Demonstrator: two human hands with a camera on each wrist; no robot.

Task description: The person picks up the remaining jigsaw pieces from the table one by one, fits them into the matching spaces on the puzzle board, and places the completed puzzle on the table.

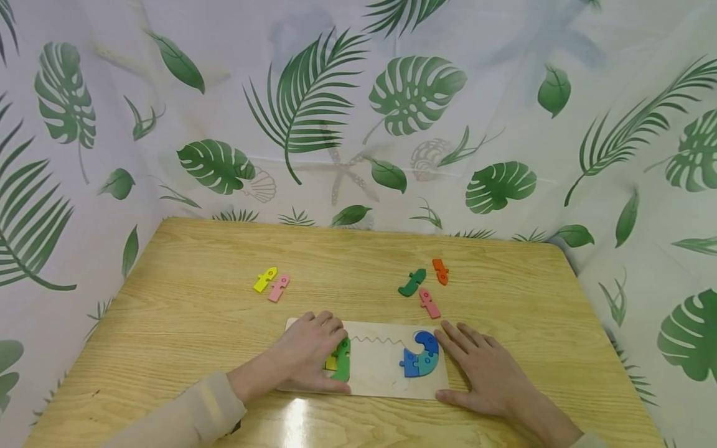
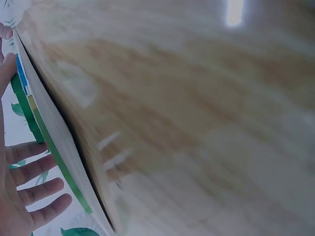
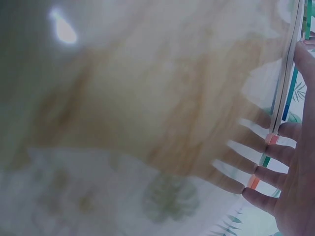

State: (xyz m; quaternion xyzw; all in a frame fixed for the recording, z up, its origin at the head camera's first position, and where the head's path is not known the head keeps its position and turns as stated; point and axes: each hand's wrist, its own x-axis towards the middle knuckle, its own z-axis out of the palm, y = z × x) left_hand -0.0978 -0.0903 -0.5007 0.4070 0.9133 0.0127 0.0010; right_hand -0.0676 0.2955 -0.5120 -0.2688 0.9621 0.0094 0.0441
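A pale wooden puzzle board point(image 1: 378, 379) lies in front of me. Over its left part my left hand point(image 1: 310, 354) pinches a green puzzle piece point(image 2: 24, 105) between thumb and index finger, close over the board. Beneath it, a brighter green piece point(image 2: 64, 162) lies on the board, and a bit of yellow piece point(image 1: 332, 363) shows by the palm. My right hand point(image 1: 487, 370) rests palm down at the board's right edge, fingers spread, thumb at the near corner. Blue and teal pieces point(image 1: 427, 361) form a curved shape on the board's right side.
Beyond the board at left lie a yellow piece point(image 1: 266, 280) and a pink piece point(image 1: 279, 289). Toward the right are a dark green piece point(image 1: 412, 282), an orange piece point(image 1: 440, 272) and another pink piece point(image 1: 429, 303). A leaf-patterned cloth point(image 1: 336, 186) hangs around the wooden table point(image 1: 224, 261).
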